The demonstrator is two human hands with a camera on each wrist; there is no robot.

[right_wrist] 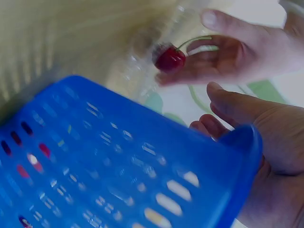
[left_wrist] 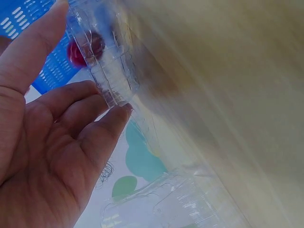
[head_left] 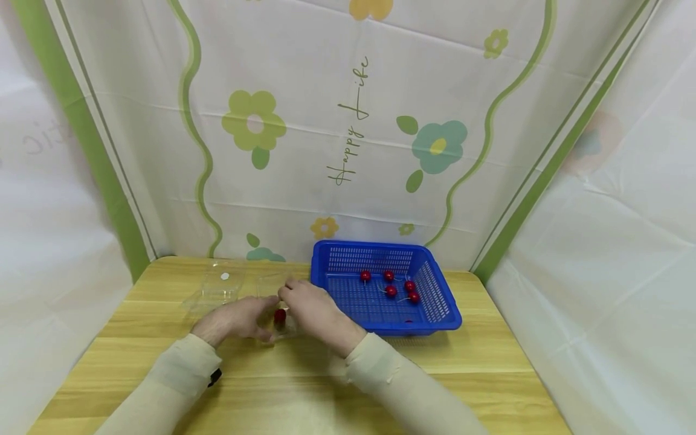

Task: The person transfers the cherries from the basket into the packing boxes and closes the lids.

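A small clear plastic box (left_wrist: 111, 71) with its lid up stands on the table, a dark red cherry (head_left: 280, 316) with a stem inside it. My left hand (head_left: 241, 317) holds this box by its side, thumb at one end and fingertips (left_wrist: 124, 110) at the other. Just above and right of the box is my right hand (head_left: 315, 308); its thumb and fingers are apart, nothing visible between them. In the right wrist view the basket rim partly covers the right hand (right_wrist: 280, 123), and the cherry's stem (right_wrist: 194, 40) points towards the left hand.
Right of the hands stands a blue perforated basket (head_left: 356, 329) with several cherries (head_left: 391, 291) in it. Another clear plastic box (head_left: 220, 284) lies open at the back left of the wooden table (head_left: 261, 393). A printed curtain (head_left: 304, 72) hangs behind the table.
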